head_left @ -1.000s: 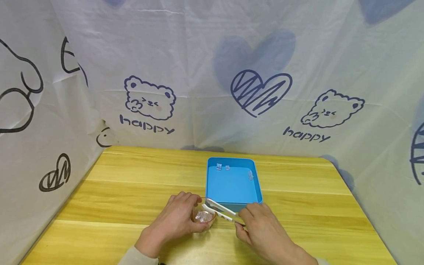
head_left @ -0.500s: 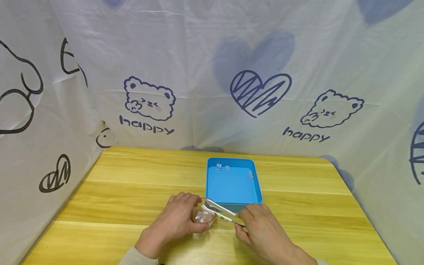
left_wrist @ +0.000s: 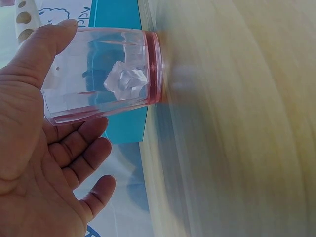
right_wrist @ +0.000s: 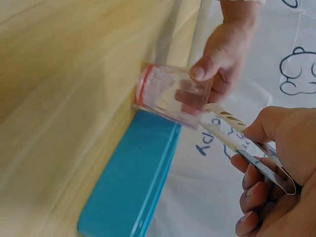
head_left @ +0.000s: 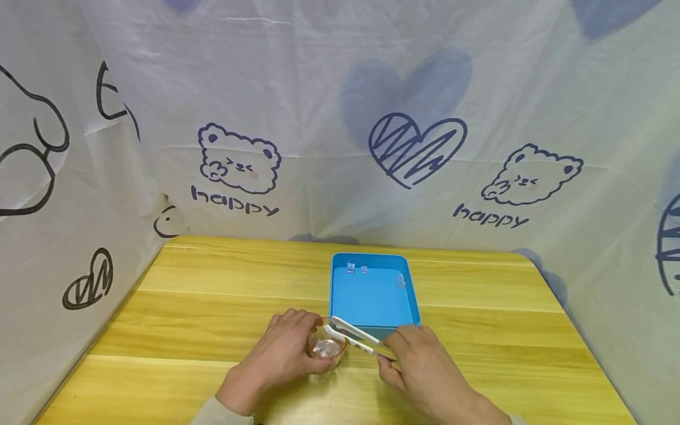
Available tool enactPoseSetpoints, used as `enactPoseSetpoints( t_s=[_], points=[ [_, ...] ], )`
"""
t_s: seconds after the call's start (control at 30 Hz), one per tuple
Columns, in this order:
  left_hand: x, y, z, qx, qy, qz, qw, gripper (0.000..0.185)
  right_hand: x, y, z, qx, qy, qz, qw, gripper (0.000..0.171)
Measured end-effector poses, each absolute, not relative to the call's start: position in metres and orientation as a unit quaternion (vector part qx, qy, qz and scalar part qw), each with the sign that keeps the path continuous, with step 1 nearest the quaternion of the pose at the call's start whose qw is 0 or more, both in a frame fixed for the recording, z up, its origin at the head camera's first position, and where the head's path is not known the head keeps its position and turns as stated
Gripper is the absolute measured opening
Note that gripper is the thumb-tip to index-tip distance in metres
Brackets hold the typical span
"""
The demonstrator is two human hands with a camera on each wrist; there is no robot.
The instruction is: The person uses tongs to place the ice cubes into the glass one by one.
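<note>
Here the left hand (head_left: pixel 281 348) wraps round a cup (head_left: pixel 326 347) holding ice (left_wrist: pixel 127 80), just beside the blue tray (head_left: pixel 373 321); the right hand (head_left: pixel 417 366) pinches white tongs (head_left: pixel 355 337), tips at the cup's mouth. Farther off, more ice cubes (head_left: pixel 356 269) lie by the tray's far wall.

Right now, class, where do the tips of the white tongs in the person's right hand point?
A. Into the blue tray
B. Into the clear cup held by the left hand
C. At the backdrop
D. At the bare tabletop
B: the white tongs, pinched by the right hand, reach into the mouth of the clear cup that the left hand grips; the blue tray lies behind.
</note>
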State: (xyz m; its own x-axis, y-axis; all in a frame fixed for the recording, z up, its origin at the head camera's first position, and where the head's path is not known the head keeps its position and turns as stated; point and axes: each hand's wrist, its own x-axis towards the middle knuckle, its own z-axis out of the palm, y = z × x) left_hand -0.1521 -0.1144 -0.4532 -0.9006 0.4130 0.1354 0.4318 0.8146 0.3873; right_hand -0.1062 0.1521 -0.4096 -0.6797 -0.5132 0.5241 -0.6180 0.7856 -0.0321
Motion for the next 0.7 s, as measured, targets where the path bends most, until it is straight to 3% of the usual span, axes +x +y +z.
enactPoseSetpoints(
  t_s=[0.4, 0.7],
  points=[
    [-0.152, -0.114, -0.454, -0.219, -0.952, -0.213, 0.012, 0.073, -0.125, 0.17, -0.394, 0.252, -0.923, 0.108, 0.269, 0.014],
    [-0.152, -0.114, -0.455, -0.218, -0.952, -0.216, 0.01, 0.072, -0.14, 0.182, -0.4, 0.168, -0.96, 0.079, 0.211, 0.016]
  ],
)
